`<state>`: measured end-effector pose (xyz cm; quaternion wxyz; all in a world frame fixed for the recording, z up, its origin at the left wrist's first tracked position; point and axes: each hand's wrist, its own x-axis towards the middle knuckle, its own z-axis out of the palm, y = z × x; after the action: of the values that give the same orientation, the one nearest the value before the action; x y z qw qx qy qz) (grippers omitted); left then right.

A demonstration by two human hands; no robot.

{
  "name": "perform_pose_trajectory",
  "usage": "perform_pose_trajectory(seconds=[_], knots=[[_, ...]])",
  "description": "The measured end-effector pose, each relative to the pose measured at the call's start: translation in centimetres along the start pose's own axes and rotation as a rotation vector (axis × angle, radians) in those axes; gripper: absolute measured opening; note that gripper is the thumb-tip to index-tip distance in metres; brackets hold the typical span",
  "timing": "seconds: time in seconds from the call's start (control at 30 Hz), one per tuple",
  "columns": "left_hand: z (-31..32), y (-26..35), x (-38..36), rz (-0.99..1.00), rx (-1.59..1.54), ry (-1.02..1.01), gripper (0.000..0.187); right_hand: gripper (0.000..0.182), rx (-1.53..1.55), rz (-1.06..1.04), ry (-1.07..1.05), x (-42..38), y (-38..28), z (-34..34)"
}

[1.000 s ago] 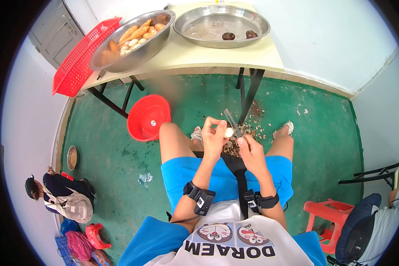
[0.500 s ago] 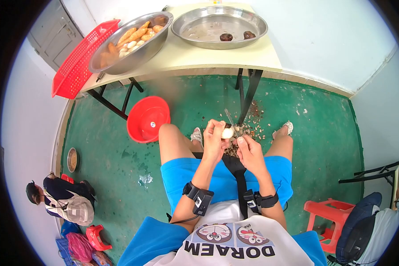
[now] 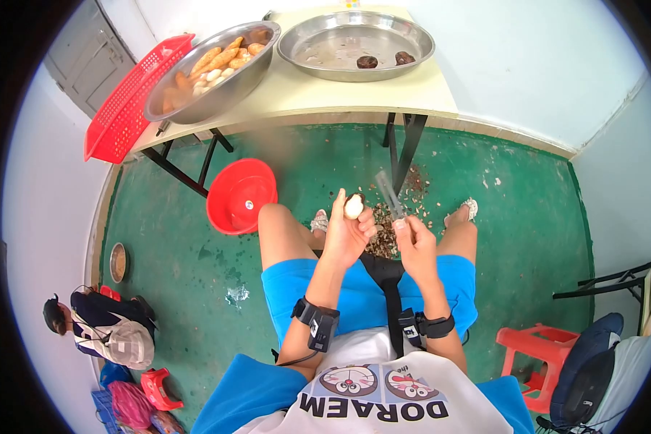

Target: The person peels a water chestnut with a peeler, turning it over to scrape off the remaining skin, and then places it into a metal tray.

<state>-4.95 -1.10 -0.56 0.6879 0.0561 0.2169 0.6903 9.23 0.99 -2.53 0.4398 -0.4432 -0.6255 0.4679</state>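
Observation:
My left hand (image 3: 349, 233) is closed around a partly peeled water chestnut (image 3: 354, 209), white flesh facing up and dark brown skin left along its upper edge. To its right, my right hand (image 3: 417, 244) grips a knife (image 3: 388, 189) by the handle. The thin blade points up and away, blurred by motion and apart from the water chestnut. Beneath and beyond my hands, brown and pale peelings (image 3: 385, 235) lie scattered over the green floor between my feet.
On the table (image 3: 267, 101) are a metal bowl (image 3: 239, 83) of orange-brown roots and white peeled pieces, a round metal tray (image 3: 325, 69) with two dark pieces, and a red basket (image 3: 123, 119). A red basin (image 3: 231, 206) stands below. People sit at left (image 3: 112, 325) and right (image 3: 622, 376).
The knife has come away from the water chestnut, and its blade has swung up to the right. My left hand has turned the water chestnut so more white flesh shows.

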Motion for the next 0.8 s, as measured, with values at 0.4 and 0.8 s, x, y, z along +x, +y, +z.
perform_pose_trajectory(seconds=[0.4,0.8], knots=[[0.7,-0.2,-0.3,-0.011,0.053,0.213,0.036,0.026,-0.379,-0.170,-0.145,-1.1,-2.4,0.4],[-0.6,-0.2,-0.1,0.151,0.244,0.213,0.035,0.024,-0.403,-0.124,-0.165,-1.4,-2.8,1.0]])
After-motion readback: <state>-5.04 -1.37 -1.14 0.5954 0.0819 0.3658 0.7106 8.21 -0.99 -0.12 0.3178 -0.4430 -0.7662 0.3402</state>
